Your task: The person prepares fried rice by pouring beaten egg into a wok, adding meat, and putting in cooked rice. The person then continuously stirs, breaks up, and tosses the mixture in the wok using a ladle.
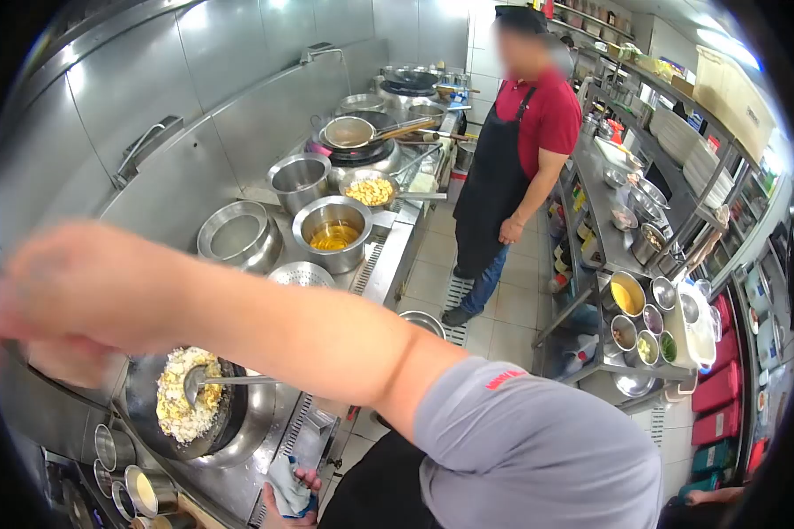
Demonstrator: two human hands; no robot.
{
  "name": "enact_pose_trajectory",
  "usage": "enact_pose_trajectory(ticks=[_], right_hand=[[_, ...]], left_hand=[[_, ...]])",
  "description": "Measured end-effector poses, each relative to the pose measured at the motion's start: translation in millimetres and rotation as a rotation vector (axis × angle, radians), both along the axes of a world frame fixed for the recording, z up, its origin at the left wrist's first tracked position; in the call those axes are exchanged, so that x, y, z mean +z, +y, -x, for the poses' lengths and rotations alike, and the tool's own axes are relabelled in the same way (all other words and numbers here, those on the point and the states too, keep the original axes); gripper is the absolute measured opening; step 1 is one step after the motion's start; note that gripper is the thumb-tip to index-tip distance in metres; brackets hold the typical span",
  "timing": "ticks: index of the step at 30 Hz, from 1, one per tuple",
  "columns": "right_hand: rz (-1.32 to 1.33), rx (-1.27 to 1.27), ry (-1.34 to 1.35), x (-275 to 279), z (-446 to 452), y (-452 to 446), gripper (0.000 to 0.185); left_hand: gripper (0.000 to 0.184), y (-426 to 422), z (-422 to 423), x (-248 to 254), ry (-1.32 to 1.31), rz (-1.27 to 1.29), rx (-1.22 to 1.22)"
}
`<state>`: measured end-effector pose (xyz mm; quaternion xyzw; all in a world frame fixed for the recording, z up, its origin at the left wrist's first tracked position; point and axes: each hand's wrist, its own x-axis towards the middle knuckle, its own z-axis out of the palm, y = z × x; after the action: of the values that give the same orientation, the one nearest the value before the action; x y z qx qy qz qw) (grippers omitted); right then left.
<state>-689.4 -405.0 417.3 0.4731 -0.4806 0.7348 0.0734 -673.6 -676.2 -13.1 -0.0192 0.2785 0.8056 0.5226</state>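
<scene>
My right arm stretches across the view to the left. At its end, my right hand [57, 286] is smeared by motion over the left part of the stove, so its fingers and anything in them cannot be made out. Below the forearm, a wok [229, 428] holds rice with yellow bits [185, 419]. A metal ladle [238, 380] rests in the rice, its handle pointing right. At the bottom edge, my left hand [302, 510] is closed around a pale grey cloth [288, 483], beside the stove's front edge.
Behind my forearm stand a pot of oil [335, 251], a pan of yellow cubes [369, 192] and a perforated strainer [302, 274]. Metal containers [141, 489] line the lower left. A person in an apron [494, 176] stands in the aisle, by a shelf of ingredient tubs [626, 295].
</scene>
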Motion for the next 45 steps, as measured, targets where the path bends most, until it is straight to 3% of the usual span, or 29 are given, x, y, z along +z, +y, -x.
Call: enact_pose_trajectory(ticks=[1, 3, 6, 7, 8, 9, 11, 12, 13, 14, 16, 18, 21, 23, 29, 33, 35, 38, 39, 41, 43, 45], right_hand=[[-0.100, -0.189, 0.118, 25, 4, -5, 0.029], [-0.154, -0.261, 0.175, 25, 9, -6, 0.028], [-0.317, -0.468, 0.400, 23, 16, -13, 0.028], [-0.528, -0.515, 0.171, -2, 4, -8, 0.031], [-0.500, -0.504, 0.318, -53, 41, -9, 0.033], [-0.652, -0.595, 0.198, -101, 47, -5, 0.037], [-1.377, -0.935, -0.065, -232, 63, 7, 0.050], [-1.515, -0.966, -0.136, -270, 46, 18, 0.064], [-1.581, -1.179, 0.040, -321, 32, 24, 0.066], [-1.703, -1.154, -0.073, -337, 16, 19, 0.066], [-1.829, -1.136, -0.195, -337, 8, 20, 0.067], [-1.676, -1.124, -0.304, -330, 2, 11, 0.054], [-1.635, -0.972, -0.322, -325, 30, 20, 0.056], [-1.606, -1.005, -0.287, -311, 24, 28, 0.058], [-1.538, -0.999, -0.650, -300, -28, 79, 0.062], [-1.598, -0.915, -0.597, -298, -33, 73, 0.060], [-1.575, -0.895, -0.575, -297, -38, 64, 0.059], [-1.602, -0.811, -0.502, -273, -36, 67, 0.053], [-1.621, -0.777, -0.455, -260, -36, 70, 0.053], [-1.673, -0.704, -0.481, -226, -39, 76, 0.050], [-1.736, -0.610, -0.348, -214, -42, 81, 0.049], [-1.755, -0.670, -0.315, -228, -33, 72, 0.049]], left_hand=[[0.065, 5, -4, 11, 0.106, -0.072, 0.014], [0.060, 12, -9, 28, 0.072, -0.033, 0.096], [0.059, 14, -3, 31, 0.011, -0.218, 0.186], [0.055, 11, -1, 32, -0.053, -0.246, 0.204], [0.054, 10, 2, 35, -0.105, -0.272, 0.236], [0.053, 5, 4, 36, -0.162, -0.290, 0.272], [0.049, -6, 17, 18, -0.121, -0.276, 0.358], [0.048, -19, 30, -6, -0.143, -0.241, 0.401], [0.047, -23, 40, -19, -0.168, -0.208, 0.440], [0.048, -24, 38, -11, -0.150, -0.139, 0.481], [0.048, -26, 58, -13, -0.063, -0.052, 0.452], [0.053, -20, 68, 4, 0.021, 0.115, 0.467], [0.064, 0, 99, 19, -0.005, 0.338, 0.584], [0.069, 10, 117, 27, 0.044, 0.395, 0.536], [0.073, 26, 133, 34, 0.081, 0.667, 0.410], [0.056, 24, 147, 20, -0.049, 0.577, 0.384], [0.031, 44, 154, 36, -0.152, 0.483, 0.514], [0.015, 52, 180, -9, -0.256, 0.416, 0.607], [0.010, 39, 173, -37, 0.426, 0.548, 0.469], [0.008, 63, 109, 47, -0.264, 0.438, 0.716], [0.011, 64, 73, 83, -0.288, 0.496, 0.598], [0.012, 64, 98, 73, -0.243, 0.440, 0.538]])
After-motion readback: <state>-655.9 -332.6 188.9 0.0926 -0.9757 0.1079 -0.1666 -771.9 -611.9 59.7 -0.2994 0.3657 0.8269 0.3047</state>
